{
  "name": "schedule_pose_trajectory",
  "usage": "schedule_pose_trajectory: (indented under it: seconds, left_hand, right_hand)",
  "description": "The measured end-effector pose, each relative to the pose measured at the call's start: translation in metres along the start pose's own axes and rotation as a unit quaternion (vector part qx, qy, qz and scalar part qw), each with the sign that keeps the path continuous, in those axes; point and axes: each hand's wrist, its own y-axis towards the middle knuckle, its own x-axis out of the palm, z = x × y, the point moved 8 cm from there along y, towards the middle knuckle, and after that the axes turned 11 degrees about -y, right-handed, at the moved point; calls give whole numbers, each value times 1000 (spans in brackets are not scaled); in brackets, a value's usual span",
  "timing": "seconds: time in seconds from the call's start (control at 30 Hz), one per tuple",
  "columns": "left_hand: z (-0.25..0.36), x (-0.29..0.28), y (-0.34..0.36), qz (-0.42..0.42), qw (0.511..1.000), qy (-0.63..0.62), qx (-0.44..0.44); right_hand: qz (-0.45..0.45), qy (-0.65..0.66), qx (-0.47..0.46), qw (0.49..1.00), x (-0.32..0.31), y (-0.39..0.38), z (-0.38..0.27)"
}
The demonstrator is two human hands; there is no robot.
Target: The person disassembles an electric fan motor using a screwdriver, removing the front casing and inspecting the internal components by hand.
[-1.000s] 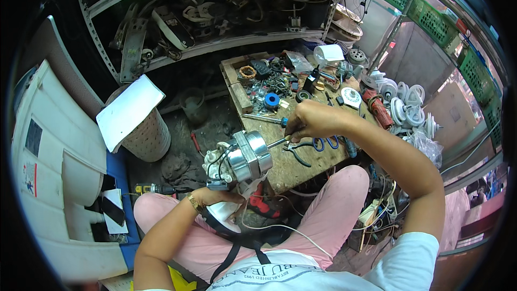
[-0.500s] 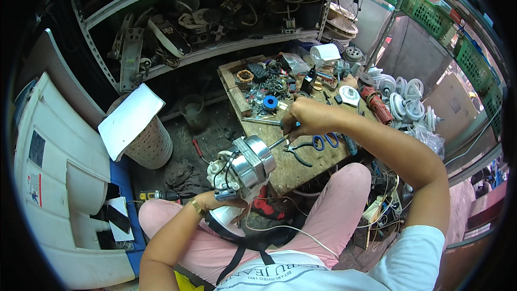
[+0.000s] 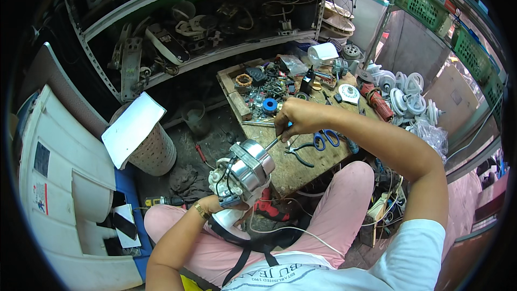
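A fan motor with a silver metal casing, white plastic rear parts and black wires is held tilted above my lap. My left hand, with a gold watch at the wrist, is closed round its lower rear side. A thin metal shaft sticks out of the casing toward the upper right. My right hand has its fingers pinched at the shaft's outer end, and a small bit of blue shows between them. Below the motor, a white rounded base rests between my legs, partly hidden.
Black-handled pliers and blue-handled scissors lie on the wooden worktable. Behind them are a blue tape roll, loose small parts and a red angle grinder. A perforated bin stands left; a white cord crosses my lap.
My right hand has shifted slightly left at the shaft, and its fingers have turned, so the blue bit now shows. The left hand keeps its hold on the motor.
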Motion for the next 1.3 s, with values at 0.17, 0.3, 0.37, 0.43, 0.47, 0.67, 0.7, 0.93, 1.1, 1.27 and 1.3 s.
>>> schedule_pose_trajectory:
  seconds: [0.17,0.3,0.37,0.43,0.47,0.67,0.7,0.93,1.1,1.27,1.3]
  left_hand:
    - [38,18,-11,35,976,96,190]
    - [35,20,-10,-5,982,98,160]
    - [32,18,-10,-7,986,83,146]
    - [31,16,-9,-9,987,74,141]
    - [31,16,-9,-10,988,71,139]
    - [31,15,-12,-4,989,63,135]
    - [32,16,-11,-6,989,60,135]
    - [34,15,-11,-1,990,49,132]
    - [36,13,-9,7,990,43,132]
    - [34,11,-5,8,991,33,132]
    - [34,10,-7,12,991,31,133]
  right_hand:
    - [-29,21,1,999,9,13,-11]
    - [-30,40,-4,999,7,10,2]
    - [-29,50,-8,998,8,9,12]
    - [-30,57,-11,998,6,10,9]
    - [-43,56,-4,997,8,11,8]
    - [-77,67,-11,995,15,20,-7]
    - [-77,75,0,994,13,17,-1]
    - [-84,90,7,992,9,13,12]
    - [-127,108,-11,986,20,19,-3]
    - [-112,101,20,988,18,8,33]
    - [-107,108,23,988,15,8,34]
